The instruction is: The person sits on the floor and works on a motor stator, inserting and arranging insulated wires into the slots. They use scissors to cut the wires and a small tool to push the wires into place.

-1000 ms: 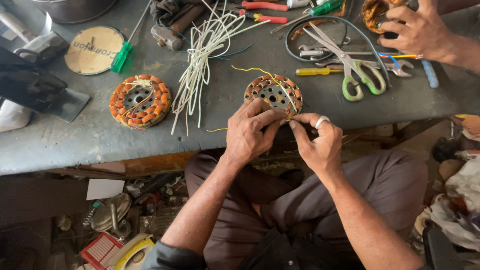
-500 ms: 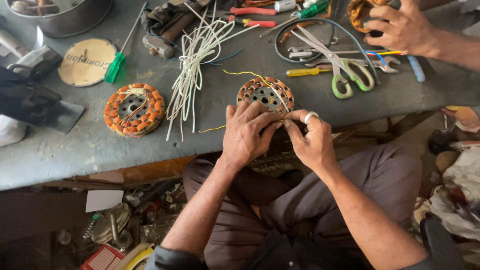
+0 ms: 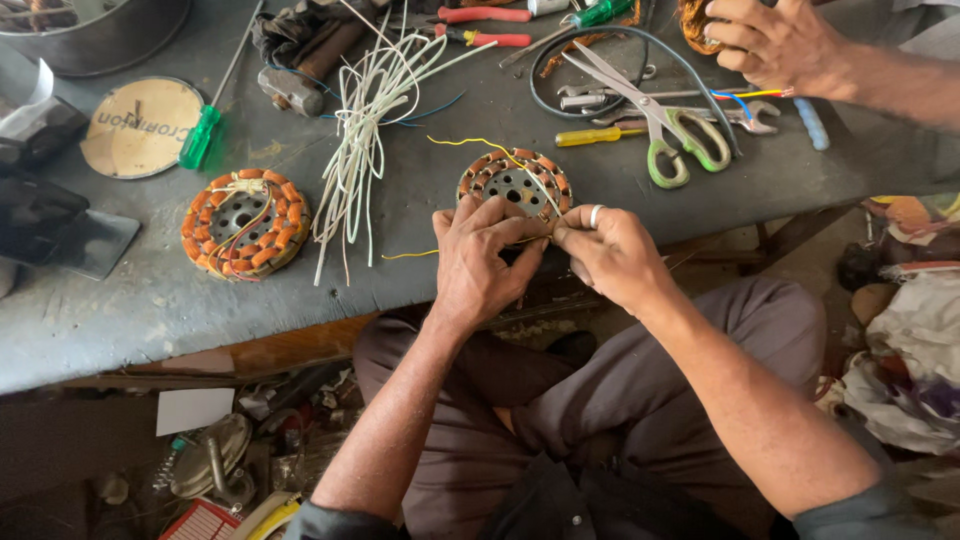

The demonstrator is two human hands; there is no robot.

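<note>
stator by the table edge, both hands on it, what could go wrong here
The stator sits close to the table edge, so a hard tug from the left hand or right hand could slide it off. The thin yellow wire pinched between the fingers might kink or snap. The loose white wire bundle lies just beside it and could snag; another person's hand works near the open scissors.

Repair workshop: grey workbench (image 3: 120,310) strewn with copper-wound stators (image 3: 244,221), pliers (image 3: 480,26), screwdriver (image 3: 205,130).

Glossy copper windings ring the metal stator (image 3: 515,182) on the matt, scuffed grey bench (image 3: 120,310).
</note>
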